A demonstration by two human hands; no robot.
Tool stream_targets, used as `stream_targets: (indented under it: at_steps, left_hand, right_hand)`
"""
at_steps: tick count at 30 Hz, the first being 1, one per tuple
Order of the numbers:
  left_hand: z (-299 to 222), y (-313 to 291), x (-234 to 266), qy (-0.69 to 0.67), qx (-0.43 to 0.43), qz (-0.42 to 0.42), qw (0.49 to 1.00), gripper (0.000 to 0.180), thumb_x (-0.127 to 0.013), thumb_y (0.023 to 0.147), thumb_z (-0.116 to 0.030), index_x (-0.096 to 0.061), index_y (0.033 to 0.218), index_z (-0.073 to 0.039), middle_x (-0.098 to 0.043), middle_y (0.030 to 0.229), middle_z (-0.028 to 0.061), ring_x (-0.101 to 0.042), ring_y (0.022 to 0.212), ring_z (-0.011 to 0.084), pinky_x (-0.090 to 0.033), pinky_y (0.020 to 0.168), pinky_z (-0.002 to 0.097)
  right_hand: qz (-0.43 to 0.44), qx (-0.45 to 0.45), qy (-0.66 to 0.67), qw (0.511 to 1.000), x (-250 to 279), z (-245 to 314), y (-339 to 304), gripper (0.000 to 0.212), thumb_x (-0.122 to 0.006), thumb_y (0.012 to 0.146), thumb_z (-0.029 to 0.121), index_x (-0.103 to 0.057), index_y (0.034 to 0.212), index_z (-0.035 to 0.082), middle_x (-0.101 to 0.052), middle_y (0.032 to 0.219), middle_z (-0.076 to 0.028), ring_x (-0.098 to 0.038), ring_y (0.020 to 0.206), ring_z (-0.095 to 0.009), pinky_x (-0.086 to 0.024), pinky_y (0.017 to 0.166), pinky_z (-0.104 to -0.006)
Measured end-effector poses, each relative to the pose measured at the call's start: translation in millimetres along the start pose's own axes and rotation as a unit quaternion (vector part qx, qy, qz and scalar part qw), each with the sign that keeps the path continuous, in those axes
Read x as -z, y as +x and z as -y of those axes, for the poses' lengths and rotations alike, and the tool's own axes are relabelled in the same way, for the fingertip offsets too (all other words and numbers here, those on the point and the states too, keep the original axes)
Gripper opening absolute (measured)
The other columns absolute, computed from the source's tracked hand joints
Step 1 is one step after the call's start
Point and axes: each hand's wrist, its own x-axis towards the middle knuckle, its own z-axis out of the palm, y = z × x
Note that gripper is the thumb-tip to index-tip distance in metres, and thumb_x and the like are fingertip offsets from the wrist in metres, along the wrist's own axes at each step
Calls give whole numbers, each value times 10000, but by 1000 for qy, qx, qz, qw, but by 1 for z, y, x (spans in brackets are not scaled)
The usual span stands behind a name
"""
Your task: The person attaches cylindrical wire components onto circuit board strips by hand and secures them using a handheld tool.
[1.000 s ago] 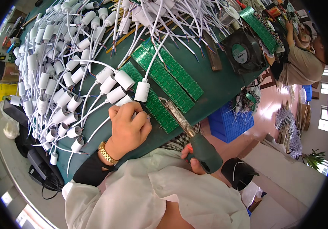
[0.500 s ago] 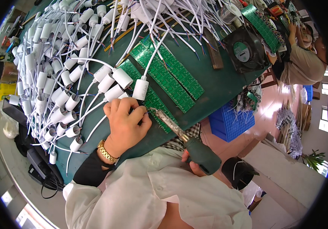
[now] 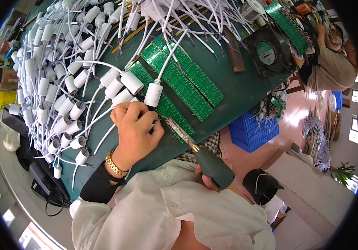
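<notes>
Soldering iron (image 3: 207, 161) has shifted toward the person's left since the one-second-earlier frame; its tip now sits just beside the fingertips of the left hand (image 3: 135, 129).

Orientation: tip points up and leftward, away from the body; long axis diagonal, handle butt at lower right.

Position: barrel over the near part of the leftmost green circuit board (image 3: 174, 112); tip contact not resolvable.

Left hand: fingers curled, thumb and forefinger pinching a fine wire (image 3: 159, 120), mostly hidden. Right hand (image 3: 209, 182): curled round the handle, partly covered by it.

Appearance: dark green, bulbous handle; brass-coloured collar; rough, mottled silvery barrel. White cylindrical socket (image 3: 153, 95) lies just beyond the left fingertips.
</notes>
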Motion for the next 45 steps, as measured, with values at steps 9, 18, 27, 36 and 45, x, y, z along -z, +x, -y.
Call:
stream_targets:
  at_steps: [9,18,27,36,45]
  left_hand:
    - [0,-1,0,8,2,-10,1000,196,-723,580,-56,-655,757,-106,-554,881,22,-464,893,263,-318,811,405]
    - [2,2,-3,0,-9,-16,1000,169,-736,603,-83,-649,744,-119,-586,869,-19,-475,837,234,-298,765,408]
    - [-2,2,3,-24,-2,-6,1000,219,-717,605,-64,-619,796,-112,-610,906,0,-468,880,259,-309,812,396]
    - [7,-2,1,-56,-21,-2,998,233,-725,626,-47,-606,814,-118,-619,907,0,-470,890,258,-311,832,398]
    - [5,0,-1,-40,-19,-13,999,221,-746,610,-52,-611,770,-125,-631,880,-13,-480,878,246,-309,826,390]
  right_hand:
    - [243,-352,80,900,29,42,37,242,-727,674,224,-665,805,30,-558,565,-79,-617,555,-241,-479,511,-380]
    - [96,-358,233,899,26,58,35,161,-740,688,135,-680,810,48,-617,653,-68,-621,590,-187,-492,495,-326]
    - [75,253,126,956,16,-49,3,501,-545,939,335,-462,1287,-15,-596,1058,-166,-627,871,-219,-518,757,-358]
    - [-7,-7,289,957,14,16,4,254,-708,821,111,-673,1057,25,-688,902,-61,-640,831,-130,-491,664,-225]
    - [164,-199,211,943,33,15,19,421,-575,849,313,-545,1113,-14,-615,935,-117,-602,821,-181,-495,717,-315]
